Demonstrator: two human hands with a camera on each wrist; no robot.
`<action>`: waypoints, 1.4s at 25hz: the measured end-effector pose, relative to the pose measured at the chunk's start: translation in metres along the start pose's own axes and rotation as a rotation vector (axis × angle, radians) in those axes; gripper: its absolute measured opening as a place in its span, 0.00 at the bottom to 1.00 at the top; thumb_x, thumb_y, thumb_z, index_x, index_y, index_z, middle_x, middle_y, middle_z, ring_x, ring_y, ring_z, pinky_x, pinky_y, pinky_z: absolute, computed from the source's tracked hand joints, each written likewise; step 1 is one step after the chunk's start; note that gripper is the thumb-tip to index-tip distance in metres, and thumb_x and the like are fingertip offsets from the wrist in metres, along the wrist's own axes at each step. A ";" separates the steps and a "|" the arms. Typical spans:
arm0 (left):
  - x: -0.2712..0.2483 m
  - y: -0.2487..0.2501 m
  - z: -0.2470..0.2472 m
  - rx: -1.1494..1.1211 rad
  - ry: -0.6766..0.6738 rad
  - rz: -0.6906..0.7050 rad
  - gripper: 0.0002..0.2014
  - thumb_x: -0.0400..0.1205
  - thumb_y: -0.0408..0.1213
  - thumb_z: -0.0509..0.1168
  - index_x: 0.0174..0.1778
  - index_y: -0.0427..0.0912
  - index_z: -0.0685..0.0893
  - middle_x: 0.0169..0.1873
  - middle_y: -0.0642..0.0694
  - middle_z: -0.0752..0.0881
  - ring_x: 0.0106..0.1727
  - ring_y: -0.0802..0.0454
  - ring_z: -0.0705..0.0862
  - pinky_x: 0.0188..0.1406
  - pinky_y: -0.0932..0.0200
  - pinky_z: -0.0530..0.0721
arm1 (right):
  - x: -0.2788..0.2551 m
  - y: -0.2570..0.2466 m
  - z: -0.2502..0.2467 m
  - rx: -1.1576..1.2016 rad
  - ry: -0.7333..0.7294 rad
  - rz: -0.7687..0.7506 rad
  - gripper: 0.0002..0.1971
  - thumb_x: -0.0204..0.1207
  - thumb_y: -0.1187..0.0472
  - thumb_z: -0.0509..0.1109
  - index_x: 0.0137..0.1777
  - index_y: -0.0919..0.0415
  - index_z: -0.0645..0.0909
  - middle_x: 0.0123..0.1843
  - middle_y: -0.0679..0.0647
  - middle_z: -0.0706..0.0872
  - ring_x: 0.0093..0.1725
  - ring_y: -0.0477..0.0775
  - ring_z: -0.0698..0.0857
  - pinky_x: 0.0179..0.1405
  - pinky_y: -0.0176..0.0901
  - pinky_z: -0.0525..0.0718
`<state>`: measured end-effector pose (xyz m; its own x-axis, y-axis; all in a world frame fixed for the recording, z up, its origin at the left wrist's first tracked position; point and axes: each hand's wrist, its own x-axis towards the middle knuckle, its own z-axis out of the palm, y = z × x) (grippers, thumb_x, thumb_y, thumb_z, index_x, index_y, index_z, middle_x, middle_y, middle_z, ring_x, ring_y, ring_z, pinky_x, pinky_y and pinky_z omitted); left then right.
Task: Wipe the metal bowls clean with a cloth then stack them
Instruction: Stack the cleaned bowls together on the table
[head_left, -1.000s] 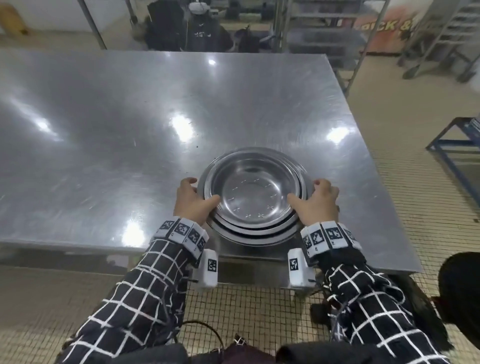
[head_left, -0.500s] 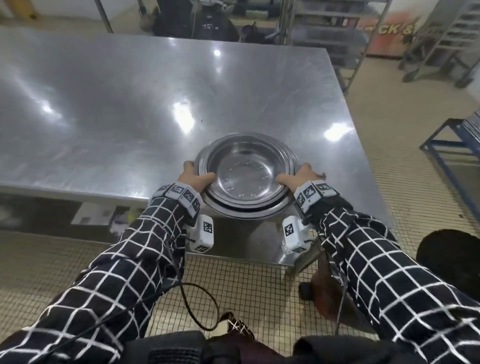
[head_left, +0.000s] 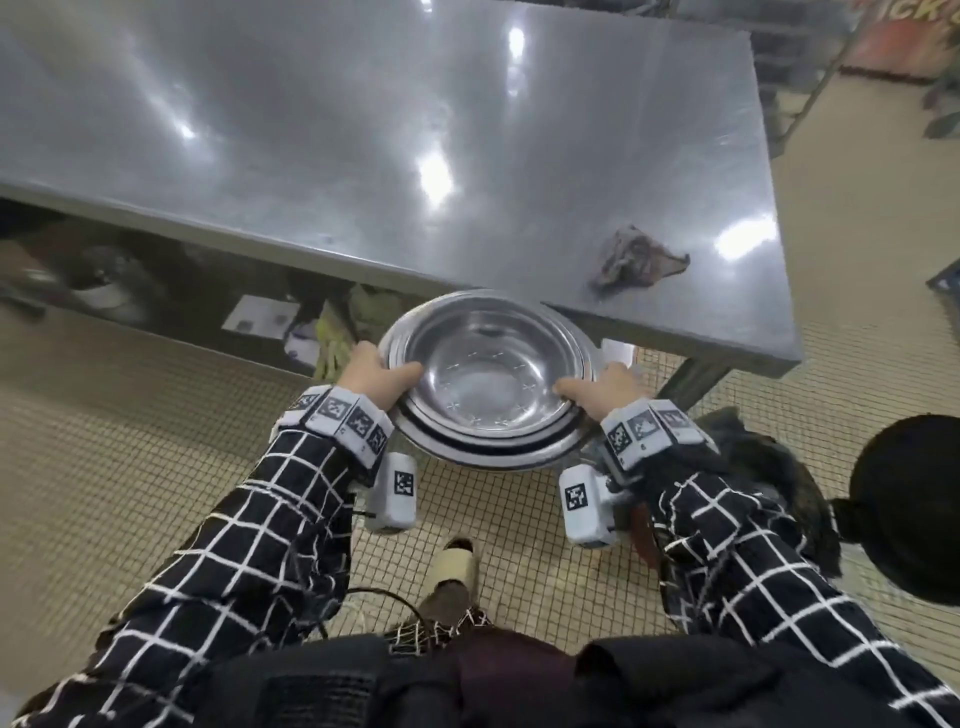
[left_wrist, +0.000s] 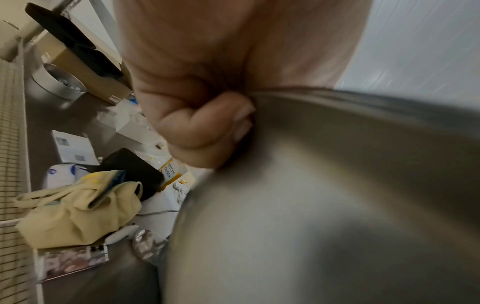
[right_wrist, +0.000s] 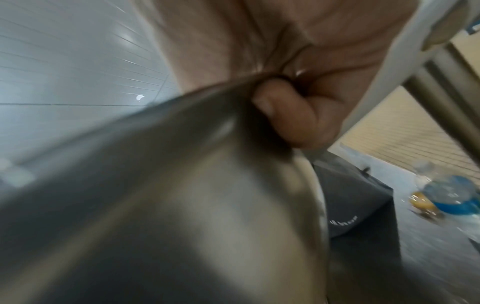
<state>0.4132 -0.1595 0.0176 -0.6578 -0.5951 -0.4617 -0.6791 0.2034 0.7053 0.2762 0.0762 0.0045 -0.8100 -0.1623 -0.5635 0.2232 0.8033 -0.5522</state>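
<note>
A stack of nested metal bowls (head_left: 488, 374) hangs in the air in front of the table's near edge, held between both hands. My left hand (head_left: 376, 382) grips the stack's left rim, thumb inside the top bowl. My right hand (head_left: 597, 392) grips the right rim the same way. In the left wrist view curled fingers (left_wrist: 207, 127) press under the bowl's outer wall (left_wrist: 324, 195). The right wrist view shows a fingertip (right_wrist: 283, 115) hooked under the rim of the bowl (right_wrist: 168, 195). A crumpled brown cloth (head_left: 639, 257) lies on the steel table (head_left: 363, 156) near its right front corner.
The table's lower shelf (left_wrist: 78, 115) holds a yellow bag (left_wrist: 78, 209), papers, a box and a round tin. A table leg (head_left: 691, 376) stands just right of the bowls. A black round object (head_left: 909, 499) sits on the tiled floor at right. A water bottle (right_wrist: 446, 195) lies low at right.
Both hands have lifted the bowl stack off the table and drawn it back past the near edge. The cloth, hidden before, now shows on the table.
</note>
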 end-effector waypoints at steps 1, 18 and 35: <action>0.001 -0.010 0.004 0.006 -0.006 -0.026 0.21 0.76 0.43 0.69 0.57 0.33 0.75 0.43 0.40 0.86 0.41 0.46 0.86 0.40 0.52 0.87 | 0.000 0.008 0.008 0.024 -0.026 0.021 0.39 0.66 0.48 0.76 0.72 0.69 0.67 0.54 0.59 0.84 0.49 0.59 0.86 0.37 0.44 0.83; 0.211 -0.151 0.192 0.310 -0.212 -0.062 0.21 0.74 0.46 0.74 0.53 0.33 0.81 0.44 0.40 0.87 0.44 0.46 0.86 0.51 0.50 0.86 | 0.203 0.151 0.146 0.129 0.058 0.116 0.41 0.69 0.44 0.77 0.74 0.67 0.67 0.68 0.62 0.79 0.65 0.66 0.80 0.65 0.56 0.79; 0.467 -0.277 0.346 0.234 -0.082 0.491 0.39 0.75 0.65 0.64 0.76 0.45 0.67 0.68 0.44 0.78 0.68 0.44 0.76 0.67 0.49 0.74 | 0.465 0.249 0.294 0.074 0.430 -0.231 0.34 0.76 0.43 0.67 0.78 0.54 0.61 0.69 0.62 0.76 0.66 0.63 0.78 0.68 0.60 0.76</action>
<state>0.1813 -0.2246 -0.5791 -0.9324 -0.3264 -0.1555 -0.3343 0.6149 0.7142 0.1147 0.0326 -0.5756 -0.9898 -0.0681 -0.1251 0.0364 0.7284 -0.6842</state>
